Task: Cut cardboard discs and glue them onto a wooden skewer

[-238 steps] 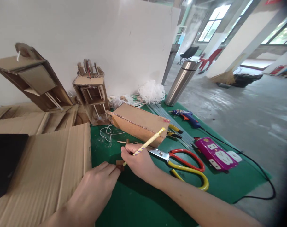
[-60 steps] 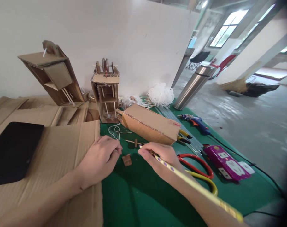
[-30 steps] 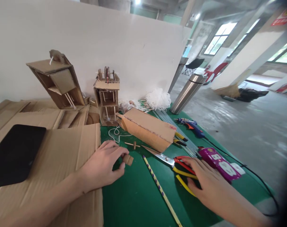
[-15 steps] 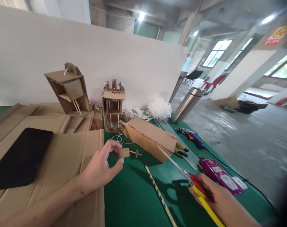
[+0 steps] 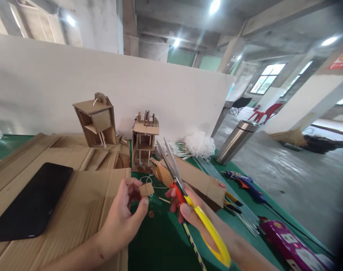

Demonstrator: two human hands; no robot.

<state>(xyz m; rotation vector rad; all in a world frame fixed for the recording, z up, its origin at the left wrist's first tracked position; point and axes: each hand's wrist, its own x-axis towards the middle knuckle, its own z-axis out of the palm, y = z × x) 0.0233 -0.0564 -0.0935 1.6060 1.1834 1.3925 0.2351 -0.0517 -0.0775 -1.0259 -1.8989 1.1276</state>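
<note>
My left hand (image 5: 129, 205) pinches a small cardboard piece (image 5: 146, 189) between thumb and fingers, raised above the green table. My right hand (image 5: 188, 210) is closed on a pair of scissors (image 5: 174, 169) with one red and one yellow handle. Their blades point up and away, slightly parted, and do not touch the cardboard. Beneath the right hand lies a yellow pencil with purple dots (image 5: 194, 246), partly covered. A thin wooden stick (image 5: 164, 200) shows beside the right fingers, and a small brown bit (image 5: 151, 214) lies below the left hand.
Two cardboard structures (image 5: 144, 150) stand at the back by a white panel. A cardboard box (image 5: 199, 180) lies behind my right hand. On the right are a steel flask (image 5: 236, 143), a glue gun (image 5: 246, 186) and a purple power strip (image 5: 290, 244). A black phone-like slab (image 5: 32, 203) rests on cardboard sheets (image 5: 109, 188).
The pencil was put down. My right hand took the scissors from the table and brought them up and left. My left hand picked up the cardboard piece. The view has tilted upward.
</note>
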